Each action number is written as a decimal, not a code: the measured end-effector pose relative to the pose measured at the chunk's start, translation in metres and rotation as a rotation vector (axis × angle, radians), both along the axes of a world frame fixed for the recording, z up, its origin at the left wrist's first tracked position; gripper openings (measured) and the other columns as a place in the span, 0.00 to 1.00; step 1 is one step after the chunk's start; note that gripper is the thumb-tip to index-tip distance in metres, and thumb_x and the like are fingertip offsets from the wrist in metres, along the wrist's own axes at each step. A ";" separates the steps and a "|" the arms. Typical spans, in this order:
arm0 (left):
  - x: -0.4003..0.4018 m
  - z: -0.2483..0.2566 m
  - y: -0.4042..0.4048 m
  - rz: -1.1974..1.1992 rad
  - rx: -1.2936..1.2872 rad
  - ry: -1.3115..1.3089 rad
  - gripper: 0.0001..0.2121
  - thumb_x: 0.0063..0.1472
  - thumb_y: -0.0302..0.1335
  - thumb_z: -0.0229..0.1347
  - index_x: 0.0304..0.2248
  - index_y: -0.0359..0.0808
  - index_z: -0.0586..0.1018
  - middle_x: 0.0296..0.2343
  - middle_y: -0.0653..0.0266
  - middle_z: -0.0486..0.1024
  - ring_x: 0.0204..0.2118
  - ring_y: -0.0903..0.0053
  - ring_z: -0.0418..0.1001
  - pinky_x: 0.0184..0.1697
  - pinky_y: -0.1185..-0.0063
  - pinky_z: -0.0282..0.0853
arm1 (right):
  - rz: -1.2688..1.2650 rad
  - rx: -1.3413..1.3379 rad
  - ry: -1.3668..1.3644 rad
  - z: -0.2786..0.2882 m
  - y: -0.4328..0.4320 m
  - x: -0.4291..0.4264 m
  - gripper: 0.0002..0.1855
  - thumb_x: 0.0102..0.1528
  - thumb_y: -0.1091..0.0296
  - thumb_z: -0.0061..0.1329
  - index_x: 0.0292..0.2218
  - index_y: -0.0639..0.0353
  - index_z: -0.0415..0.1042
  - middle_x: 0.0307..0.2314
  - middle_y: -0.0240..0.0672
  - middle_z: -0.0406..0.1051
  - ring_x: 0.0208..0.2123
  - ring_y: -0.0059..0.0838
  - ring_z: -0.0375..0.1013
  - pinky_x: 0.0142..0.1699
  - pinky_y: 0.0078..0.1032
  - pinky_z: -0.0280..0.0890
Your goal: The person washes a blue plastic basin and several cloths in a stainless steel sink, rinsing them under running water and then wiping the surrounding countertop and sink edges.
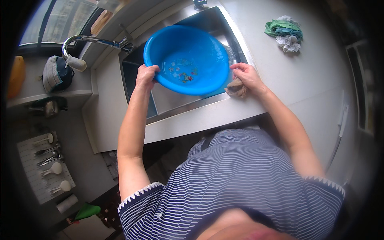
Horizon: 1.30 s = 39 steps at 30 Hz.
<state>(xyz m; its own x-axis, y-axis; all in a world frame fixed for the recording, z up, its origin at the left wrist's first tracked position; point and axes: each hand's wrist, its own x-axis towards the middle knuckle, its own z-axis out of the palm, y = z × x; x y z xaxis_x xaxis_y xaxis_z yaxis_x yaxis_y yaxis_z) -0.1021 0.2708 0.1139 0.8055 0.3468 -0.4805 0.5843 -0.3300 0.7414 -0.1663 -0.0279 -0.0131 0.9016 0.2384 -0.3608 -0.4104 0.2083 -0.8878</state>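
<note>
A blue plastic basin (pixel 207 57) is tilted over the stainless steel sink (pixel 171 103). Cartoon prints mark its inner bottom, and glossy reflections show on its wall. My left hand (pixel 147 75) grips the basin's left rim, thumb on top and the other fingers hidden below. By the right rim, my right hand (pixel 247 76) has a bunched brown cloth (pixel 237 88) in its lower fingers, over the sink's front right edge. Its index finger points at the basin; whether it touches the rim is unclear.
A chrome gooseneck faucet (pixel 93 39) with a white covered spout swings out left of the sink. Crumpled green and white cloths (pixel 285 33) lie on the right counter (pixel 312 72). A dark pouch (pixel 58 73) sits on the left ledge; a pegboard (pixel 45 168) below holds utensils.
</note>
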 end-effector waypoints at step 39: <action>-0.093 0.105 0.005 -0.633 1.206 -1.181 0.20 0.46 0.17 0.51 0.41 0.38 0.70 0.40 0.56 0.68 0.40 0.66 0.69 0.36 0.79 0.70 | 0.060 0.034 -0.005 0.001 0.011 0.000 0.10 0.50 0.73 0.42 0.35 0.68 0.67 0.20 0.30 0.67 0.21 0.15 0.65 0.28 0.12 0.61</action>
<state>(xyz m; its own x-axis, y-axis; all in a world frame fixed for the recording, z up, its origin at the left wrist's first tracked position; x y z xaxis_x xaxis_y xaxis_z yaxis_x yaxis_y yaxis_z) -0.1953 0.2757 0.2185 0.6351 -0.4290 0.6424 -0.4341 -0.8861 -0.1626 -0.1659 -0.0165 -0.0122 0.8869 0.3043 -0.3475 -0.4190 0.2133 -0.8826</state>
